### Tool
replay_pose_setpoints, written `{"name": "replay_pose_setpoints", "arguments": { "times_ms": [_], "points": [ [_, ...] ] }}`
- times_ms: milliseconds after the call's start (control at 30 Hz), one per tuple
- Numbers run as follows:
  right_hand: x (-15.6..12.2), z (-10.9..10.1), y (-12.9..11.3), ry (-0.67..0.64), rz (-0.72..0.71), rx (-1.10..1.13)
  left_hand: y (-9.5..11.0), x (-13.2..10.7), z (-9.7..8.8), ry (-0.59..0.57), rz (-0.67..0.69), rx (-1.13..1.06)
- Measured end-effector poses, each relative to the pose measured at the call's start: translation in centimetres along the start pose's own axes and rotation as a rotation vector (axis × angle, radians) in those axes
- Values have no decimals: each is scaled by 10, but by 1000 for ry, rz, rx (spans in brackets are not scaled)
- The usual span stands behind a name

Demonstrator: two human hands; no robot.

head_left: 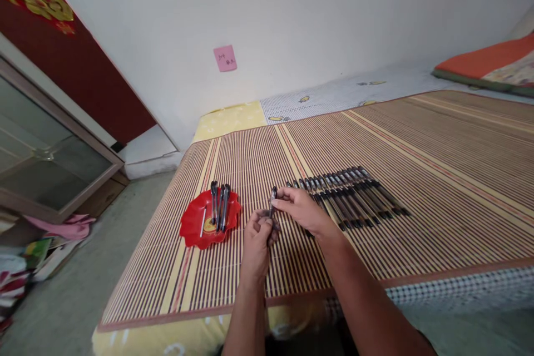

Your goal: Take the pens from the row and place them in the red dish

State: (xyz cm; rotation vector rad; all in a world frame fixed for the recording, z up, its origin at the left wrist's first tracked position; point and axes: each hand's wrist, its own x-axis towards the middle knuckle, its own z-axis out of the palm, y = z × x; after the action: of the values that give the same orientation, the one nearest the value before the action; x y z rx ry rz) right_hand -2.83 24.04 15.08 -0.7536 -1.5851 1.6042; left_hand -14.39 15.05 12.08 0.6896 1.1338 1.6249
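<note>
Gripping a slim dark pen (pixel 273 193), both hands (pixel 255 232) hover above ribbed matting (pixel 250 158) near a scalloped red dish (pixel 191 221).

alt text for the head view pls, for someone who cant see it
A person's left hand and right hand hold one dark pen above a striped mat. On the right, a row of pens lies side by side; on the left, a scalloped red dish holds several pens and a thin white stick.

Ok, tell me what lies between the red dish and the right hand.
The head view shows the left hand, the pen it grips, and striped mat beneath.
</note>
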Motion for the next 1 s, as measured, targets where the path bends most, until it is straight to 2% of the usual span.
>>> {"name": "replay_pose_setpoints", "arguments": {
  "times_ms": [367,500,633,733,867,933,1000],
  "points": [
    [1,-5,5,-3,16,-67,-4,3,-2,16,34,94],
    [1,-8,4,11,8,-46,-3,2,-6,69,157,294],
    [1,-10,1,32,19,6,13,-2,-13,129,282,470],
    [0,-13,-1,29,33,39,35,-2,-33,229,322,562],
    [-1,-19,-3,44,27,22,70,16,-83,526,401,627],
    [-2,-21,-4,67,23,8,85,32,-110,588,376,726],
    [-2,-21,-4,90,26,-3,97,50,-131,600,302,911]
  ]
}}
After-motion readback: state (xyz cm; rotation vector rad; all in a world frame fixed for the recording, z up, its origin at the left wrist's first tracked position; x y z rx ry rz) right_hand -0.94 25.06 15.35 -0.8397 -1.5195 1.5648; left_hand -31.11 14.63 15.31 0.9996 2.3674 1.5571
